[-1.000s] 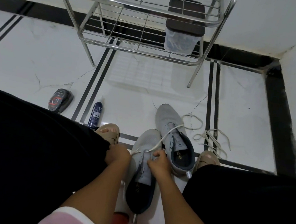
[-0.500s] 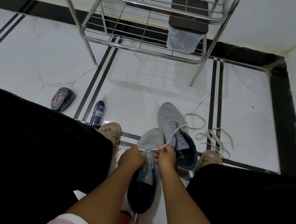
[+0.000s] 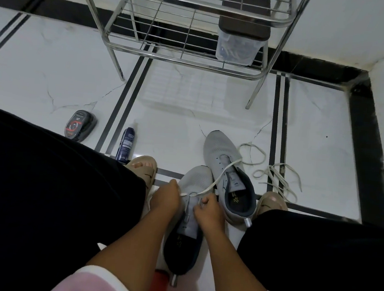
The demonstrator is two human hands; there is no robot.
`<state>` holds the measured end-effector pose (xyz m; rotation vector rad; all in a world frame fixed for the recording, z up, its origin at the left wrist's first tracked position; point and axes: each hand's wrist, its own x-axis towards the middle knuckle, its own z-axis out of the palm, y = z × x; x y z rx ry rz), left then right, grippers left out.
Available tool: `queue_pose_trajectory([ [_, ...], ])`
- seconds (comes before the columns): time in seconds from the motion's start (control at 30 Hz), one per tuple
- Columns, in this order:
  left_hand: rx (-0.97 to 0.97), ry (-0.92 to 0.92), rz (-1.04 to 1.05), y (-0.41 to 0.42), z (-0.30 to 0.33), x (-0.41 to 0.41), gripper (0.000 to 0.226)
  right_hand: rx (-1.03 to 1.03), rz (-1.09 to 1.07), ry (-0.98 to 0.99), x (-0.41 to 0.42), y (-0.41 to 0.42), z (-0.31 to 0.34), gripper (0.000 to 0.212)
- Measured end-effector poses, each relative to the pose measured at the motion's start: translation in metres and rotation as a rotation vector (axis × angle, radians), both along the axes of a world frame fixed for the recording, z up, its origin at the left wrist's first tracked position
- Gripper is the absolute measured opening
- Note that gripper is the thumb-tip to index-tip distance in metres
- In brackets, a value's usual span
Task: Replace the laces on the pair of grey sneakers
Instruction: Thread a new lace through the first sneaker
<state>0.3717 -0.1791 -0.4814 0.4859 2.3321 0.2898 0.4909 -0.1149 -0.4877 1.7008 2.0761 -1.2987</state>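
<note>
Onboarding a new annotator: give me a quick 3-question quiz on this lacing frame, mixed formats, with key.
1. True or false: the far sneaker stands on the metal rack.
2. Multiple choice: the loose laces lie on the floor (A) left of the spray can, (B) right of the far sneaker, (C) inside the lidded plastic container.
3. Fill in: both the left hand and right hand work at the white lace on the ____ sneaker.

Key: 1 false; 2 B; 3 near.
</note>
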Motion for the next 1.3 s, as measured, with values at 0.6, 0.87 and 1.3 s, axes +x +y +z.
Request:
queue_pose_trajectory([
  [0.6,-0.123,-0.117,-0.023,0.005,0.000,0.002,0.040,-0.002,0.026,0.023,-0.002,0.004,0.000,0.013],
  [0.87,0.021,-0.086,0.053,0.000,0.002,0.005,0.021,-0.297,-0.329,0.234,-0.012,0.013,0.005,0.010],
  [1.3,0.421,-0.142,-0.121,0.042,0.037,-0.001,0.030,-0.148,-0.644,0.674,-0.044,0.076,0.118,0.016],
])
